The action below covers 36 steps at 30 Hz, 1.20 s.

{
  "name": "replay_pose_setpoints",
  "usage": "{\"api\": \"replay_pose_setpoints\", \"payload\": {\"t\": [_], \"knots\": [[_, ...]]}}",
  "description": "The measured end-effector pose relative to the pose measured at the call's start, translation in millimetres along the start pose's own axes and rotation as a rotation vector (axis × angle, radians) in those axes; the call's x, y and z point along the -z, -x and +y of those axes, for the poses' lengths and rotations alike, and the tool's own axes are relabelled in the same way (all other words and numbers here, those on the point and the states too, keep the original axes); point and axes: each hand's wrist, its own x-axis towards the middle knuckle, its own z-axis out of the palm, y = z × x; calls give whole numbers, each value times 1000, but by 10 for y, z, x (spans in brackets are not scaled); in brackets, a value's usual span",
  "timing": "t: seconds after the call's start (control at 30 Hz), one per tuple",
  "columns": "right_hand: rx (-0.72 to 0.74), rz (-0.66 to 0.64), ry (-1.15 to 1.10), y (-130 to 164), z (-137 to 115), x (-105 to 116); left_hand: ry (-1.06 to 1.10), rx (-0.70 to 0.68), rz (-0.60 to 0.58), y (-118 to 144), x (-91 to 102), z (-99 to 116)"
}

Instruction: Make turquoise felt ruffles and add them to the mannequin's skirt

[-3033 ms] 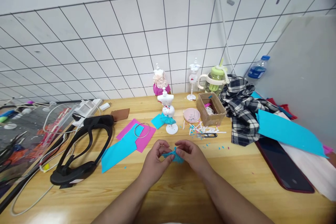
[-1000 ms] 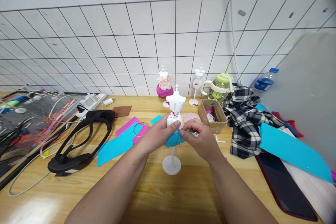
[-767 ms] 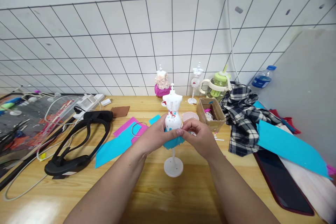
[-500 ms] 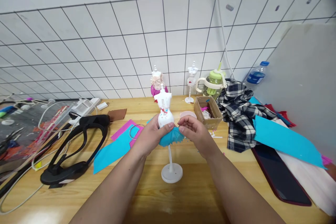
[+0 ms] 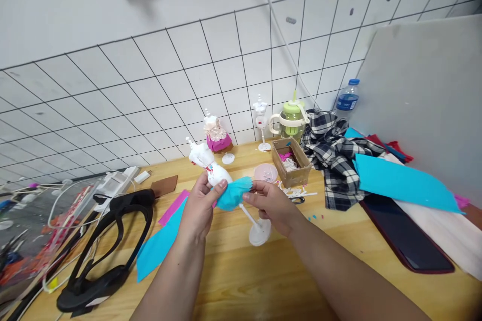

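Observation:
A small white dress-form mannequin [image 5: 202,155] tilts to the left in front of me, red and blue specks on its waist. Gathered blue fabric [image 5: 230,196] wraps its lower part, below which its stand base [image 5: 259,233] shows. My left hand [image 5: 201,205] is closed around the mannequin's hips, the thumb pressing on the upper edge of the fabric. With thumb and fingers, my right hand [image 5: 273,205] pinches the fabric's right edge. The fingers behind the form are partly hidden.
Blue cloth [image 5: 161,241] lies left, near a black headset frame [image 5: 113,251]. Behind stand a dressed mannequin [image 5: 215,133], a bare one [image 5: 260,120], a cardboard box [image 5: 297,178] and a green-lidded cup [image 5: 291,120]. A plaid cloth [image 5: 339,160] and a phone [image 5: 410,241] are right.
The mannequin has gone from upright to leaning left, its base swinging right. My right hand has closed on the fabric edge and spread it out to the right. The view has tilted.

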Motion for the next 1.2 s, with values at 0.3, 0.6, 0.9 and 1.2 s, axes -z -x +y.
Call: {"api": "replay_pose_setpoints", "payload": {"t": [0.3, 0.6, 0.9, 1.2], "knots": [[-41, -36, -187, 12, -39, 16, -151, -95, 70, -1, 65, -80], [-36, -44, -208, 6, 13, -22, -228, -110, 106, 36, 56, -116], [-50, -113, -73, 36, -83, 45, -264, -102, 56, 66, 75, -67], [-82, -3, -111, 40, -51, -2, -292, -100, -10, 114, 41, -79]]}}
